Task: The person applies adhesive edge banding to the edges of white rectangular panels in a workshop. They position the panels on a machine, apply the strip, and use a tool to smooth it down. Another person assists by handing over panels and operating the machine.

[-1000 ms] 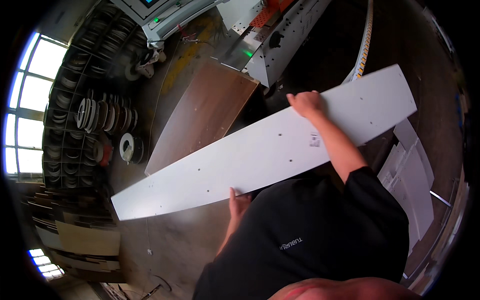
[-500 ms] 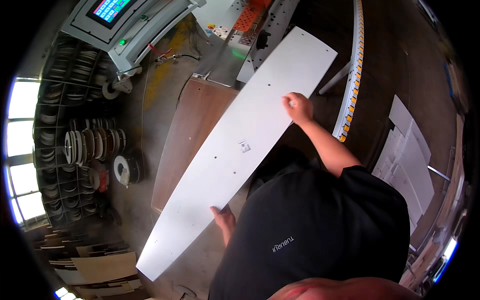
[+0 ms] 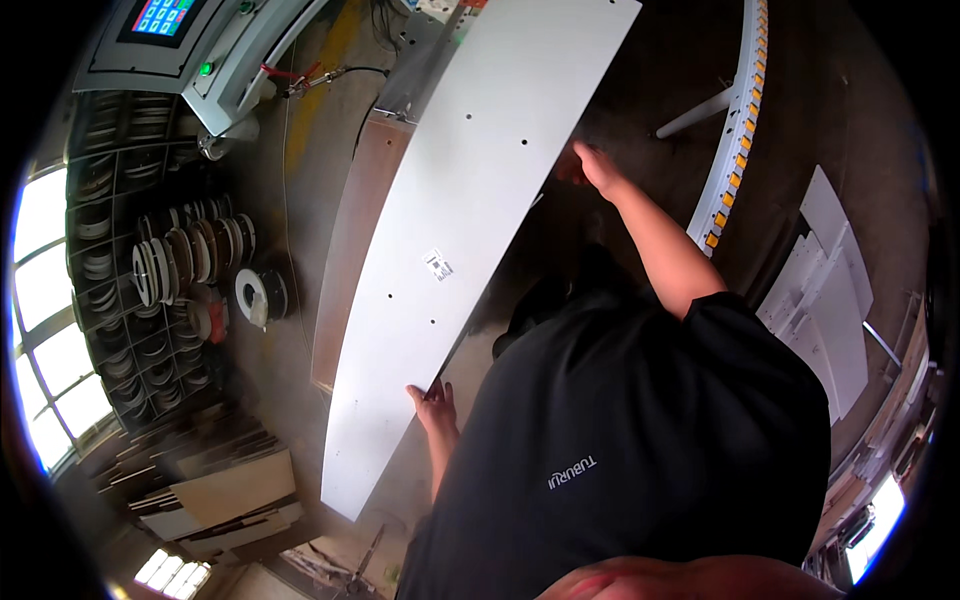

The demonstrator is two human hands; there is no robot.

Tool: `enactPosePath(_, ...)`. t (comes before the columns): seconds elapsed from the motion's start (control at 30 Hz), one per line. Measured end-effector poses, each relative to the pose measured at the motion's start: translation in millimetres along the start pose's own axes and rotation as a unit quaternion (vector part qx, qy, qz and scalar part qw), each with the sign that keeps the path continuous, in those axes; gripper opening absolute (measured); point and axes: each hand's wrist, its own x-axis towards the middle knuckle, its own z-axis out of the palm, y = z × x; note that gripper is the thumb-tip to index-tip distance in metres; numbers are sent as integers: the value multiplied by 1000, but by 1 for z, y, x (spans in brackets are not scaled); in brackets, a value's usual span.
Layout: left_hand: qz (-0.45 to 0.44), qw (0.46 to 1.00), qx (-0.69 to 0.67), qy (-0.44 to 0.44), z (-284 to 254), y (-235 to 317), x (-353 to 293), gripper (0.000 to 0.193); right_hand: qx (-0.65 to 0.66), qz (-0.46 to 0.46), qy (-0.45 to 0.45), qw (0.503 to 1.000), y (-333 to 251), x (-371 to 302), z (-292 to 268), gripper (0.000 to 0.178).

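A long white board (image 3: 425,250) with small dark holes and a printed label reaches diagonally from the top of the view down to the lower left. My left hand (image 3: 436,408) grips its near edge toward the lower end, thumb on the top face and the fingers partly below. Just off the board's right edge is my right hand (image 3: 594,168); its fingers lie in shadow, and whether they touch the edge cannot be made out. Under the board, a brown wood-grain board or surface (image 3: 352,260) shows along the left side.
At upper left stands a grey machine panel (image 3: 140,65) with a lit screen. A curved roller rail (image 3: 735,170) runs along the right. White boards (image 3: 815,300) lean farther right. Edging rolls (image 3: 190,260) fill a rack at left, and stacked sheets (image 3: 235,490) lie at lower left.
The white board has swung steeper and its far end has moved up. My right hand has gone from its top face to beside its edge. My left hand keeps its grip.
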Motion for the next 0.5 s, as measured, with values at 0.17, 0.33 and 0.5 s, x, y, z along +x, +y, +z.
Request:
enactPosePath(0.17,-39,998,25,35,8,11,9,56,116,20,41,992,4,-14,19,70)
enactPosePath(0.33,-55,998,34,4,0,13,11,55,25,-6,10,1000,-2,-31,34,71)
enactPosePath(0.5,-160,985,46,-54,-22,34,21,61,-106,-63,-55,991,0,-36,20,66)
